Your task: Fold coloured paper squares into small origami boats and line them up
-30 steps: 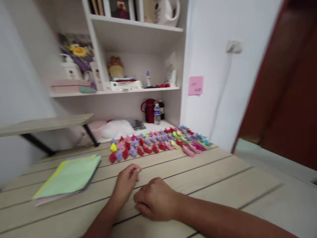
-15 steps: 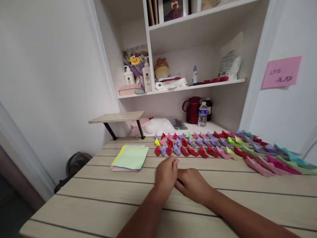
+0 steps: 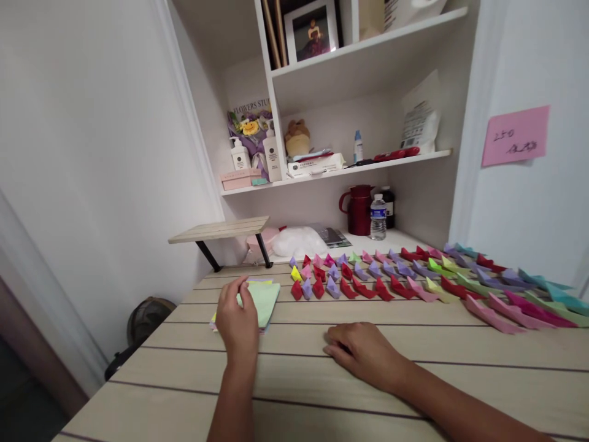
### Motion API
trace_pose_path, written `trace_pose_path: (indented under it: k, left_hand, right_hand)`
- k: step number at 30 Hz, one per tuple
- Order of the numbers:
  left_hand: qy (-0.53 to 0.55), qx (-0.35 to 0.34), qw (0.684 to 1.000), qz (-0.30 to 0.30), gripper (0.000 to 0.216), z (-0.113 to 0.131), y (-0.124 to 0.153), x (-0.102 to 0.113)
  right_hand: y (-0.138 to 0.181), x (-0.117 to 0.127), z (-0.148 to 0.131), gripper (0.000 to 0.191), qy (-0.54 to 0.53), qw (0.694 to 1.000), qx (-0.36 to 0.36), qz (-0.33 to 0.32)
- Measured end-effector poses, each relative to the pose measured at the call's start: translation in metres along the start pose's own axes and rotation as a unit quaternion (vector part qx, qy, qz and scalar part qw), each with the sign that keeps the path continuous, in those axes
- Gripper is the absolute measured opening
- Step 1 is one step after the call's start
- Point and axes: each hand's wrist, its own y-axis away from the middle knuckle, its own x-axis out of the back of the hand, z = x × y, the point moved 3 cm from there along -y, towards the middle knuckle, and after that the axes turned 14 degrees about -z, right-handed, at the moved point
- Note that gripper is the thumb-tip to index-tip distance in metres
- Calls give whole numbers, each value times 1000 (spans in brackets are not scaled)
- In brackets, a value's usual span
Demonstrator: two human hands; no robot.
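Observation:
My left hand (image 3: pixel 238 319) is over the left part of a stack of coloured square paper sheets (image 3: pixel 265 301), pale green on top with yellow and pink edges showing below. Its thumb stands apart from the loosely bent fingers, and no sheet shows between them. My right hand (image 3: pixel 363 350) rests on the slatted wooden table (image 3: pixel 294 380), fingers curled in, with nothing seen in it. Beyond both hands, several folded paper boats (image 3: pixel 384 290) stand in rows, in red, purple, pink, yellow, green and blue.
A small raised wooden stand (image 3: pixel 221 229) on black legs is at the back left. Behind the table, a shelf unit (image 3: pixel 359 80) holds a dark red jug (image 3: pixel 359 212), a water bottle (image 3: pixel 378 220) and pump bottles (image 3: pixel 240 155). A pink note (image 3: pixel 515 136) is on the right wall.
My hands were together at the middle of the table. The left hand has moved left onto the paper stack and its fingers have loosened; the right hand has stayed in place.

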Motion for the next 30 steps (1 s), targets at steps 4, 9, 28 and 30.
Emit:
trace_pose_path:
  k: [4,9,28,30]
  left_hand:
    - [-16,-65,994,-86,29,-15,-10,-3]
    - [-42,-130,975,-175,27,-50,-19,7]
    - [-86,-22,887,-454,48,-84,9,-8]
    - [-84,-17,881,-465,50,-80,9,-6]
  right_hand:
    - [-1,1,2,28,-9,1000,2,0]
    - [-2,1,3,29,-19,1000,2,6]
    - [-2,0,2,28,-16,1000,3,7]
    - [-1,0,2,27,-17,1000,3,7]
